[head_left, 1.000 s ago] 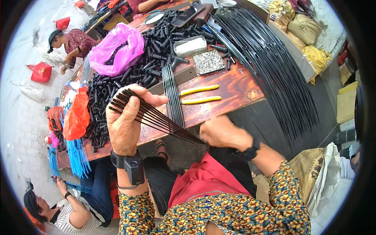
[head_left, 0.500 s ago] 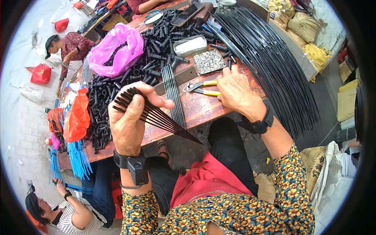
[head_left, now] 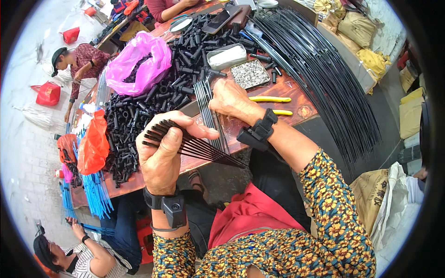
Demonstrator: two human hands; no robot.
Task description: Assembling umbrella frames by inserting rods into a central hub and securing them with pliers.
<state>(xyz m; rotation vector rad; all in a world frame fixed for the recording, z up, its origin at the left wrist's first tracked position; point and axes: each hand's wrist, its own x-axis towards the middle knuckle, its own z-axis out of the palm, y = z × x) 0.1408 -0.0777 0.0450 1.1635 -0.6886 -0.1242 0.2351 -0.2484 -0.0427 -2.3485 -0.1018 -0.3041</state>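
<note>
Several thin, straight black rods (head_left: 204,149), fanned out, clenched in left hand (head_left: 161,157). Right hand (head_left: 232,99) at flat row of slim dark rods (head_left: 203,99) on reddish-brown wooden table (head_left: 301,92); can't tell whether fingers grip.

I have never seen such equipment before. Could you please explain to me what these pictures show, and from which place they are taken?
There is no robot here: the hands are a person's own, bare. All pictures come from one wide camera worn on that person's head and looking down, so straight edges look bent. Each wrist wears a black strap.

The left hand holds a fan of thin black rods. The right hand is at a row of thin rods on the wooden table; whether it grips any is hidden.

Around them are a heap of short black tubular pieces, an open pink bag, the yellow handles of a tool, and a bundle of long black rods.
</note>
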